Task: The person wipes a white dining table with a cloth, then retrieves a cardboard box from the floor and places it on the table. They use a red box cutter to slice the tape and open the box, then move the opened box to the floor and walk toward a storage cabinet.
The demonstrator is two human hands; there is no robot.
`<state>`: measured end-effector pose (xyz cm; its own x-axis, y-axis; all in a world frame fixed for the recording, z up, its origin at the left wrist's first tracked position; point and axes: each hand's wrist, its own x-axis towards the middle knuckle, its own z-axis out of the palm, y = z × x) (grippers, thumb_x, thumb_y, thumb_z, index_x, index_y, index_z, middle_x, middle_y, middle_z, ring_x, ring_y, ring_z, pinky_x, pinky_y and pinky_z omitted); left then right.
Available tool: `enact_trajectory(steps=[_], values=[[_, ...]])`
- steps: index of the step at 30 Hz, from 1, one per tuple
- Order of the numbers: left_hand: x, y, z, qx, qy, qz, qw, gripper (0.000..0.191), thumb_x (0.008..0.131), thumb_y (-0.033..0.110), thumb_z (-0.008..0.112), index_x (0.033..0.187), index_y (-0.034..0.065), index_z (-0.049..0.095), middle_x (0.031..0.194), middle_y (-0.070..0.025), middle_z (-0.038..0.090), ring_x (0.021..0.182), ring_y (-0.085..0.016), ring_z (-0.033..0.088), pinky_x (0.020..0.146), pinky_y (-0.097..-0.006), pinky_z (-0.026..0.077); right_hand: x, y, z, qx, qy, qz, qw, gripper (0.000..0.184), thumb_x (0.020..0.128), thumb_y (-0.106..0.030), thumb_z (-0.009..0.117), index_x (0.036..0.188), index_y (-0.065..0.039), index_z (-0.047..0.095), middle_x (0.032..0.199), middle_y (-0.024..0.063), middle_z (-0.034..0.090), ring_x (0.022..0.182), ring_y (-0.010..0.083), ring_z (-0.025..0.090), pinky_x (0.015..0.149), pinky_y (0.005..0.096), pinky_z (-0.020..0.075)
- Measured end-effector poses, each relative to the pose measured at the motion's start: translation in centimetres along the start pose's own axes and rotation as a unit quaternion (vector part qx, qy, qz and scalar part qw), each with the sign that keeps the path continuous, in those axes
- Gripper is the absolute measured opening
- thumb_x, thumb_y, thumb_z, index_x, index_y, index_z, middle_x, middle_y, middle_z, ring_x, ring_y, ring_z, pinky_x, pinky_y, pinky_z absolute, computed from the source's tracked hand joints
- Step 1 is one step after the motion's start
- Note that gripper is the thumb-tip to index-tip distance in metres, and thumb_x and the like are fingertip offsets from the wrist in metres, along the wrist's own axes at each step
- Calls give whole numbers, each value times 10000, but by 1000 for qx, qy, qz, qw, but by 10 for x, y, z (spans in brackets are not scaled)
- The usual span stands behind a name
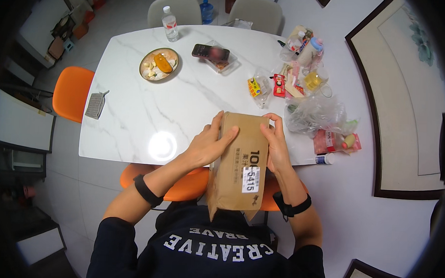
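Note:
A brown cardboard box (231,157) with printing and a white label is held between my two hands, in front of my body at the table's near edge. My left hand (209,144) grips its left side, the thumb lying on the upper face. On the opposite side my right hand (277,144) clasps the far right corner, thumb on top and fingers along the side. Loose flaps stick out at the end of the box closest to me. What is inside cannot be seen.
On the white marble-patterned table (131,110) stand a plate of food (159,65), a water bottle (170,25), a phone (210,53) on a clear container and a grey cloth (97,105). Plastic bags (315,113), snack packets and glasses crowd the right side by the wall.

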<state>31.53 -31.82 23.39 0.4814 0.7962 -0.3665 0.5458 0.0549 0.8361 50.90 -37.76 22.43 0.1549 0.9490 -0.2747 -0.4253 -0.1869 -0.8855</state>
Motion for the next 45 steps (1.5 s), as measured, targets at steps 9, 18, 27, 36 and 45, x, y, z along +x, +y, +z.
enact_trajectory(steps=[9, 18, 27, 36, 45], values=[[-19, 0, 10, -190, 48, -12, 980, 570, 995, 469, 438, 1346, 32, 337, 1192, -209, 551, 1087, -286, 545, 952, -366, 427, -19, 1, 28, -23, 38, -26, 999, 253, 953, -103, 571, 1155, -95, 418, 1158, 61, 435, 1018, 132, 465, 877, 285, 435], [-22, -8, 18, -314, 92, 1, 945, 485, 984, 357, 519, 1318, 31, 385, 1127, -179, 600, 1024, -228, 581, 899, -334, 457, -19, 0, 39, -62, 37, -17, 997, 226, 947, -41, 523, 1136, -101, 414, 1275, 107, 469, 1086, 126, 475, 931, 286, 432], [-26, 4, 16, -315, 96, 40, 944, 541, 985, 319, 518, 1383, 1, 334, 1202, -201, 576, 1091, -254, 572, 950, -349, 441, -25, -5, 49, -54, 76, -45, 995, 276, 923, 1, 534, 1161, -72, 417, 1280, 110, 453, 1127, 143, 446, 985, 312, 375], [-37, 30, -11, -133, 124, 389, 903, 731, 865, 284, 676, 1429, -2, 311, 1520, -365, 148, 1435, -449, 199, 1124, -451, 269, -51, -27, 51, -211, -8, -412, 887, 419, 854, -166, 564, 1187, -7, 367, 1382, 246, 336, 1401, 451, 205, 1137, 536, 149], [-35, 8, -14, -102, 66, 457, 881, 764, 849, 244, 715, 1431, 15, 277, 1546, -345, 66, 1444, -455, 153, 1136, -447, 246, -58, -2, 49, -235, 7, -468, 852, 502, 827, -190, 585, 1234, -15, 348, 1352, 244, 350, 1381, 458, 225, 1145, 598, 112]])
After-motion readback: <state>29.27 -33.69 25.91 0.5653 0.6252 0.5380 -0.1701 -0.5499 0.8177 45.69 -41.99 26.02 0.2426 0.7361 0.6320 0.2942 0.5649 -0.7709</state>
